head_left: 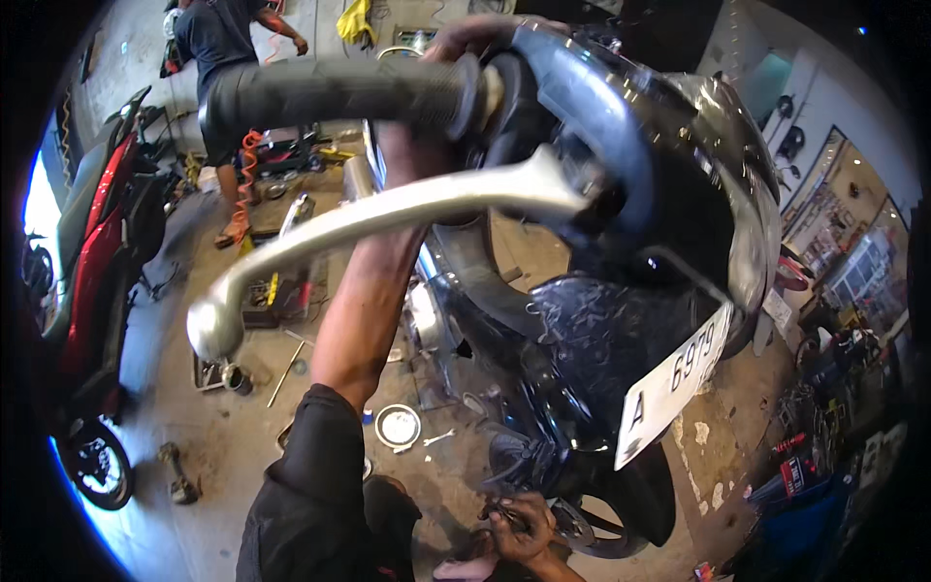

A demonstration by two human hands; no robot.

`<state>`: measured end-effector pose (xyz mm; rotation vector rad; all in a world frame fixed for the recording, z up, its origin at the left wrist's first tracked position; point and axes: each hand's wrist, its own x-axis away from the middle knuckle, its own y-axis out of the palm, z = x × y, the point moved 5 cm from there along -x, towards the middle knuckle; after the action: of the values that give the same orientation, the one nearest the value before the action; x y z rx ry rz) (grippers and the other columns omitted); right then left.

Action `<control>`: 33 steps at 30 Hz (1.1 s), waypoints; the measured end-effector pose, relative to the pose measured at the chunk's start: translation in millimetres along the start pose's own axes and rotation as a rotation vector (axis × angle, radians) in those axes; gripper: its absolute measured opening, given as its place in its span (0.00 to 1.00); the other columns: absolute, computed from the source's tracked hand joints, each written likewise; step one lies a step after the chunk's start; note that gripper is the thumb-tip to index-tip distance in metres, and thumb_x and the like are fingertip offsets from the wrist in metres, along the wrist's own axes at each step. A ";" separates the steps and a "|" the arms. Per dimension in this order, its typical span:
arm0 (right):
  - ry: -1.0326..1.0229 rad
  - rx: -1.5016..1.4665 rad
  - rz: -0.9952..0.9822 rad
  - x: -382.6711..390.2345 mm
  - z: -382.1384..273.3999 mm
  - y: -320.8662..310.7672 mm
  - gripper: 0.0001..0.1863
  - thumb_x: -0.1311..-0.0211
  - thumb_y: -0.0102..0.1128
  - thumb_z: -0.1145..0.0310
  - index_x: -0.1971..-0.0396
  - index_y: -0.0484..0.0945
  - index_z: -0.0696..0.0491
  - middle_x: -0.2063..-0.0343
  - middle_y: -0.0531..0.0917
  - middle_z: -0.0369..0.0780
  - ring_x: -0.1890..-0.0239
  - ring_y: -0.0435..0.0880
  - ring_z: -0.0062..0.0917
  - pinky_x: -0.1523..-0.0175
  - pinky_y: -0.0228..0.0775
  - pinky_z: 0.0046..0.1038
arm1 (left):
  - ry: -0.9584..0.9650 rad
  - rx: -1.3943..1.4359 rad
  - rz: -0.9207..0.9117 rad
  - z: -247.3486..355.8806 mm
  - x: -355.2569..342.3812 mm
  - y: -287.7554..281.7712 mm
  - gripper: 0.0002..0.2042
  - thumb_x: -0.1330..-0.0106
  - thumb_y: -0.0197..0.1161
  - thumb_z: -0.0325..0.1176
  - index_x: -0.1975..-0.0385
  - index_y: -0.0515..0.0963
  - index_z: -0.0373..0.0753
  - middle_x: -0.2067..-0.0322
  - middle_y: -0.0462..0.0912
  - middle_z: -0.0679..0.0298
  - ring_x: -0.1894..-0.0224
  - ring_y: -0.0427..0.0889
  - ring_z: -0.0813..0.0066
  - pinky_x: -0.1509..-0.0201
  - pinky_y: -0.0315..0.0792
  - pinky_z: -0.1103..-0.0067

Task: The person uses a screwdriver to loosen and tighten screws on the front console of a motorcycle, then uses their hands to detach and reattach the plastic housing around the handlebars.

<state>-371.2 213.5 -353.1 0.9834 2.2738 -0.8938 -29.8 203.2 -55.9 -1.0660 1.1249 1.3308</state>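
Observation:
Close in front hangs a motorcycle handlebar grip [335, 97], black and slightly blurred, with a silver brake lever [378, 215] below it. My left arm, in a black sleeve, passes behind both. Part of my left hand [475, 35] shows above the grip, against the dark front fairing [592, 92]; its fingers are mostly hidden. Low down, near the wheel, my right hand [522, 527] has curled fingers. What it holds, if anything, is too small to make out. A white number plate [674, 388] sits tilted on the black motorcycle body.
A red motorcycle [97, 223] stands at left. Behind, a person in dark clothes [228, 48] stands by an orange coiled hose [247, 165]. On the floor lie a white round dish [398, 427], a wrench [439, 437] and a metal part [177, 472]. Parts clutter the right side.

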 end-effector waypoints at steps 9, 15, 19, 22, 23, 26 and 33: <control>0.226 0.149 0.262 81.4 31.1 -14.1 0.16 0.43 0.67 0.80 0.55 0.77 0.58 0.54 0.79 0.44 0.67 0.79 0.22 0.64 0.73 0.20 | -0.128 0.110 0.355 -47.9 6.5 -41.8 0.27 0.29 0.47 0.59 0.41 0.72 0.46 0.49 0.79 0.65 0.45 0.76 0.71 0.43 0.72 0.70; 0.274 0.166 0.511 97.1 -21.6 -73.2 0.17 0.39 0.62 0.78 0.50 0.72 0.56 0.57 0.80 0.45 0.60 0.79 0.24 0.57 0.75 0.24 | -0.023 0.176 0.158 -40.5 -6.0 -21.0 0.23 0.25 0.43 0.47 0.47 0.76 0.36 0.54 0.82 0.62 0.49 0.79 0.73 0.41 0.71 0.75; 0.208 0.621 0.583 64.2 -97.2 -129.9 0.17 0.39 0.63 0.65 0.52 0.76 0.55 0.56 0.81 0.50 0.52 0.80 0.37 0.47 0.73 0.43 | -0.054 0.425 0.149 -49.1 -15.4 -15.8 0.23 0.26 0.43 0.45 0.45 0.76 0.34 0.52 0.82 0.60 0.47 0.80 0.73 0.40 0.71 0.75; 0.074 0.567 0.633 14.9 -125.0 -160.4 0.24 0.38 0.67 0.58 0.51 0.73 0.60 0.65 0.78 0.38 0.76 0.76 0.18 0.74 0.67 0.19 | -0.005 0.337 0.076 -40.3 -11.4 -3.9 0.22 0.26 0.43 0.43 0.45 0.76 0.35 0.51 0.82 0.59 0.46 0.79 0.71 0.38 0.69 0.74; 0.052 0.646 0.601 2.1 -135.6 -170.7 0.26 0.36 0.66 0.54 0.49 0.73 0.61 0.65 0.78 0.37 0.77 0.74 0.17 0.75 0.65 0.19 | -0.036 0.365 0.060 -40.0 -11.8 -6.4 0.22 0.26 0.43 0.42 0.44 0.75 0.35 0.50 0.82 0.59 0.45 0.79 0.71 0.37 0.68 0.74; -0.053 0.807 0.596 -59.1 -168.8 -158.9 0.27 0.33 0.62 0.54 0.45 0.73 0.60 0.67 0.78 0.37 0.76 0.74 0.16 0.74 0.65 0.18 | 0.113 0.409 -0.012 -37.9 -16.8 -11.7 0.16 0.28 0.48 0.37 0.53 0.79 0.33 0.55 0.82 0.65 0.52 0.78 0.79 0.43 0.69 0.79; -0.122 1.015 0.561 -187.9 -207.4 -148.2 0.24 0.30 0.59 0.56 0.45 0.74 0.60 0.63 0.81 0.37 0.68 0.75 0.16 0.62 0.68 0.20 | 0.192 0.366 -0.055 -44.5 -11.5 -15.3 0.25 0.25 0.41 0.45 0.41 0.71 0.33 0.45 0.77 0.57 0.43 0.76 0.71 0.35 0.67 0.73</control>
<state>-408.0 205.0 -38.6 1.7726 1.2204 -1.7854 -13.7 157.6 -52.7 -0.9566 1.4081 0.9456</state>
